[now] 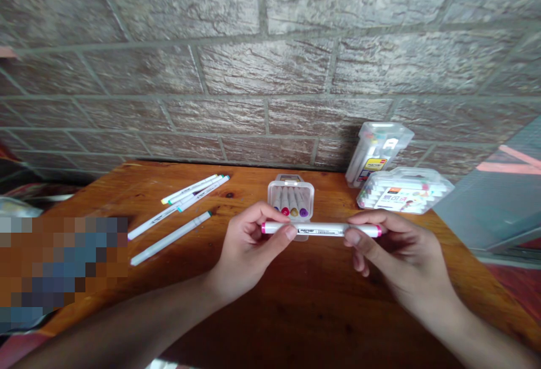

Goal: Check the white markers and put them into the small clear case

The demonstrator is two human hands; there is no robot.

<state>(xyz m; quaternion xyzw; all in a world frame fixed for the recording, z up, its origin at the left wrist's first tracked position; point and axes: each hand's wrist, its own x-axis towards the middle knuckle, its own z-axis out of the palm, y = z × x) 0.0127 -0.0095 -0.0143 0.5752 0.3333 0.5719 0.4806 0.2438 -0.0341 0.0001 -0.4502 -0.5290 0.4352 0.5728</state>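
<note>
I hold a white marker (322,229) with pink ends level above the wooden table (296,307). My left hand (249,248) pinches its left end between thumb and fingers. My right hand (391,250) grips its right end the same way. Just behind the marker stands a small clear open case (291,197) with several coloured markers upright in it.
Several loose white markers (186,205) lie on the table at the left. Two clear plastic marker boxes (386,174) sit at the back right against the brick wall (262,70). A blurred-out patch covers the left table edge.
</note>
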